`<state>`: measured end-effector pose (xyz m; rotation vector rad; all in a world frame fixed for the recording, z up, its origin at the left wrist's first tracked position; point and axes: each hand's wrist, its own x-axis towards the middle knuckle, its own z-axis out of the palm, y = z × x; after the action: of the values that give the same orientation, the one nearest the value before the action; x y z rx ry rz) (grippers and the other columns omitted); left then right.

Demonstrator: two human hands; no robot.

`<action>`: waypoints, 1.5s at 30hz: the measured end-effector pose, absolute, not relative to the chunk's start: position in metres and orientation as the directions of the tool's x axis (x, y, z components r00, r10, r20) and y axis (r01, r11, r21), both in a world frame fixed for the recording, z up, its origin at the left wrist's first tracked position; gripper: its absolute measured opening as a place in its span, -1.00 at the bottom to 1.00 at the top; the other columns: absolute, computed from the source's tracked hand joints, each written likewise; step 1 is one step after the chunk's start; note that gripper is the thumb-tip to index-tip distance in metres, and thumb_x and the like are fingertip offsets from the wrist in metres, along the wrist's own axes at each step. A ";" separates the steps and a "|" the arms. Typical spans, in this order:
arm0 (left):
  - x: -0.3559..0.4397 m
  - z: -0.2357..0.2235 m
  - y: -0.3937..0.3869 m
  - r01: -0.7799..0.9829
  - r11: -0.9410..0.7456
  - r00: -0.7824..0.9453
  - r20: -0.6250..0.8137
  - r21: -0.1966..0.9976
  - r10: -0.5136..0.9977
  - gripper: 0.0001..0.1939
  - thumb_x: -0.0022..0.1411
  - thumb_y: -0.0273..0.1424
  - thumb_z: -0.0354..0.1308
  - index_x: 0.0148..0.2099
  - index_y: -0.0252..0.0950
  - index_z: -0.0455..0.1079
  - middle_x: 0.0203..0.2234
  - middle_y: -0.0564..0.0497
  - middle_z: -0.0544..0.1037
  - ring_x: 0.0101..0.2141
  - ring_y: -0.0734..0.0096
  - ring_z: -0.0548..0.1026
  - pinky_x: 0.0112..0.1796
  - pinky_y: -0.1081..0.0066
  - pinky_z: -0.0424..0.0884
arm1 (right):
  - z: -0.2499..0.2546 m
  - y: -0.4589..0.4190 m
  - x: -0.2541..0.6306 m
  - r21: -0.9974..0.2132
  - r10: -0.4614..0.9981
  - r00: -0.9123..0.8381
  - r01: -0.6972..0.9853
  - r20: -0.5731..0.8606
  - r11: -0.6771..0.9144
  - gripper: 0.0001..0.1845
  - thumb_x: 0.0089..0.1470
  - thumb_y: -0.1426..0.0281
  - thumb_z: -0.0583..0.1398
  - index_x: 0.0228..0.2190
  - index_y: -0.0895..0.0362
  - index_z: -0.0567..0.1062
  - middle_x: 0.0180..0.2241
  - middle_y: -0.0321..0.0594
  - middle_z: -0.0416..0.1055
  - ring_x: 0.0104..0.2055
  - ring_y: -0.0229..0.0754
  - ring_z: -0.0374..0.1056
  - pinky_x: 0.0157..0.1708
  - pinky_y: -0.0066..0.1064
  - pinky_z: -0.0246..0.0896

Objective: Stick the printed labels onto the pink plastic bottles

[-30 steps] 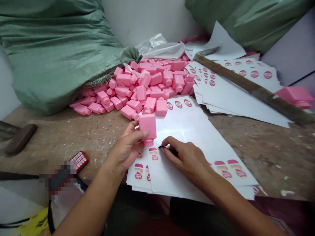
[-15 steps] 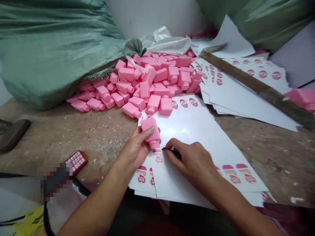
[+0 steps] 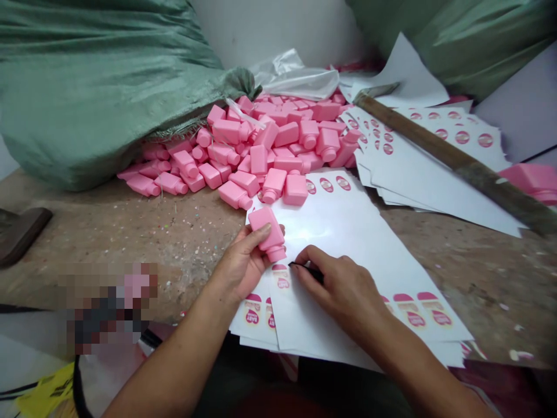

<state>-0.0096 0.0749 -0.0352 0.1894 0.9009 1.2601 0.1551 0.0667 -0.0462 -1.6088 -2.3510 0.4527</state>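
Note:
My left hand (image 3: 243, 264) grips a pink plastic bottle (image 3: 266, 226), thumb across its side, the neck pointing down toward me. Just below that neck lies a pink-and-cream label (image 3: 282, 280) on a white sticker sheet (image 3: 339, 232). My right hand (image 3: 348, 284) rests over the sheet, its fingers closed around a thin black pointed tool (image 3: 317, 275). The tool's tip is close to the label's upper right edge; whether it touches the paper I cannot tell. More labels (image 3: 409, 310) run along the sheet's near right edge.
Many pink bottles (image 3: 274, 133) are heaped behind the sheet. A green sack (image 3: 100, 104) leans at the left. At the right, a wooden-handled hammer-like tool (image 3: 435, 151) lies across more sticker sheets (image 3: 418, 180). A clear plastic bag (image 3: 300, 78) sits at the back.
The view has shifted slightly. Both hands keep nearly the same pose, with the bottle and black tool still held.

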 end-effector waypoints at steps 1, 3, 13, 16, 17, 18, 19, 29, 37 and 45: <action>-0.010 -0.036 0.075 -0.736 0.340 0.026 -0.478 0.585 0.878 -0.69 0.19 -0.55 0.15 0.01 -0.38 0.37 -0.28 -0.15 0.56 -0.26 0.36 0.53 -0.20 0.37 0.47 | -0.047 0.066 0.155 -0.368 0.931 -0.360 0.859 0.060 0.356 -0.86 0.12 0.30 0.07 -0.40 0.03 0.41 -0.59 -0.32 0.45 -0.57 -0.13 0.28 -0.53 -0.40 -0.10; -0.010 -0.037 0.075 -0.732 0.342 0.025 -0.478 0.590 0.878 -0.69 0.18 -0.55 0.16 0.00 -0.38 0.37 -0.28 -0.14 0.56 -0.28 0.37 0.53 -0.20 0.37 0.47 | -0.049 0.065 0.153 -0.341 0.924 -0.370 0.860 0.098 0.380 -0.85 0.12 0.30 0.07 -0.41 0.03 0.41 -0.61 -0.32 0.44 -0.59 -0.15 0.25 -0.53 -0.40 -0.10; -0.009 -0.035 0.075 -0.721 0.350 0.033 -0.475 0.598 0.879 -0.70 0.21 -0.55 0.13 0.01 -0.40 0.36 -0.29 -0.16 0.57 -0.30 0.39 0.53 -0.23 0.41 0.47 | -0.048 0.068 0.157 -0.445 0.924 -0.381 0.821 0.041 0.358 -0.87 0.10 0.29 0.10 -0.38 0.01 0.44 -0.57 -0.36 0.46 -0.55 -0.16 0.31 -0.50 -0.41 0.01; -0.011 -0.036 0.075 -0.726 0.348 0.041 -0.468 0.593 0.883 -0.67 0.22 -0.52 0.13 0.04 -0.39 0.35 -0.28 -0.17 0.56 -0.28 0.37 0.53 -0.24 0.41 0.47 | -0.048 0.067 0.157 -0.409 0.921 -0.381 0.831 0.077 0.378 -0.87 0.12 0.31 0.08 -0.38 0.02 0.42 -0.57 -0.36 0.47 -0.56 -0.16 0.29 -0.49 -0.39 -0.01; -0.011 -0.037 0.076 -0.731 0.349 0.044 -0.470 0.587 0.882 -0.68 0.23 -0.50 0.13 0.05 -0.40 0.35 -0.28 -0.17 0.56 -0.28 0.36 0.53 -0.24 0.40 0.48 | -0.048 0.067 0.157 -0.381 0.915 -0.391 0.834 0.100 0.399 -0.86 0.13 0.32 0.07 -0.39 0.03 0.41 -0.58 -0.35 0.47 -0.58 -0.18 0.27 -0.47 -0.38 -0.01; -0.011 -0.037 0.076 -0.737 0.349 0.045 -0.473 0.579 0.880 -0.68 0.24 -0.49 0.12 0.05 -0.40 0.35 -0.28 -0.18 0.56 -0.27 0.36 0.53 -0.24 0.39 0.48 | -0.048 0.066 0.156 -0.357 0.906 -0.406 0.834 0.120 0.421 -0.86 0.13 0.33 0.06 -0.40 0.04 0.41 -0.59 -0.36 0.47 -0.60 -0.20 0.25 -0.45 -0.37 -0.01; -0.011 -0.037 0.076 -0.742 0.348 0.047 -0.474 0.572 0.879 -0.69 0.25 -0.48 0.11 0.05 -0.41 0.35 -0.28 -0.18 0.56 -0.27 0.35 0.53 -0.24 0.39 0.48 | -0.048 0.066 0.156 -0.340 0.898 -0.420 0.832 0.132 0.439 -0.86 0.13 0.34 0.06 -0.40 0.05 0.40 -0.60 -0.36 0.46 -0.62 -0.22 0.23 -0.42 -0.35 0.00; -0.011 -0.036 0.076 -0.759 0.350 0.052 -0.484 0.550 0.874 -0.76 0.26 -0.51 0.09 -0.02 -0.42 0.37 -0.32 -0.14 0.56 -0.29 0.35 0.55 -0.23 0.39 0.48 | -0.052 0.069 0.146 -0.360 0.930 -0.341 0.857 0.137 0.368 -0.76 0.07 0.23 0.15 -0.54 0.08 0.36 -0.67 -0.37 0.34 -0.65 -0.29 0.05 -0.37 -0.31 -0.03; -0.011 -0.039 0.077 -0.686 0.333 -0.010 -0.465 0.647 0.885 -0.76 0.18 -0.50 0.16 -0.07 -0.39 0.35 -0.25 -0.15 0.55 -0.24 0.31 0.54 -0.23 0.34 0.49 | -0.018 0.064 0.170 -0.927 0.932 -0.323 0.373 -0.167 -0.037 -0.62 -0.04 0.07 0.19 -0.61 0.08 0.26 -0.63 -0.39 0.12 -0.58 -0.30 0.02 -0.57 -0.43 -0.07; 0.006 -0.008 0.033 -0.569 0.405 0.137 -0.404 0.715 0.905 -0.50 0.09 -0.49 0.25 0.07 -0.22 0.20 -0.19 -0.07 0.55 -0.24 0.32 0.55 -0.23 0.36 0.45 | -0.004 0.050 0.183 -0.964 0.957 -0.232 0.236 -0.176 -0.120 -0.59 -0.06 0.06 0.25 -0.60 0.09 0.29 -0.64 -0.41 0.07 -0.57 -0.33 -0.03 -0.58 -0.45 -0.15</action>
<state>0.0057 0.0331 -0.0084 0.4427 0.9211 1.1179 0.1831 0.0501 -0.0037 -1.3593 -1.4922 1.4011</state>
